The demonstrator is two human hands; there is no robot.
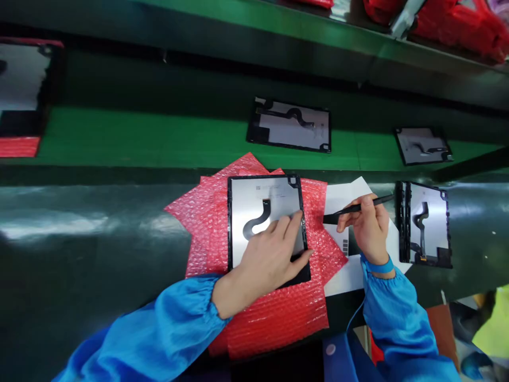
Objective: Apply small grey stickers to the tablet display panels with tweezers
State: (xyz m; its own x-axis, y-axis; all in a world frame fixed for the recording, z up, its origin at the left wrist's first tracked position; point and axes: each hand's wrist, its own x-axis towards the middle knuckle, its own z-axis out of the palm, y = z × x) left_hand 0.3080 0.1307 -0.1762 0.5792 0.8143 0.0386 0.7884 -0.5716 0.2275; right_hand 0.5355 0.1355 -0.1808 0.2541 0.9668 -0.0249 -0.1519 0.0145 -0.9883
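Note:
My left hand (274, 254) lies with fingers stretched out over a tablet screen panel (246, 196), fingertips at its right edge. The panel lies back side up, silver with a black border and a curved black ribbon cable (258, 220). Beneath it are several overlapping red bubble-wrap sheets (274, 329). Beside the panel's right edge, my right hand (368, 225) grips a slim black tool (350, 208) with a flat, broader end pointing left; its exact kind is unclear. A blue wrist strap (379, 266) circles the right wrist.
White paper (344, 281) lies under my right hand. More screen panels stand at right (431, 228). On the green ledge behind are a middle panel (294, 127), a right panel (423, 144) and a left panel (19, 79). Red packaging (461, 26) sits on the upper shelf.

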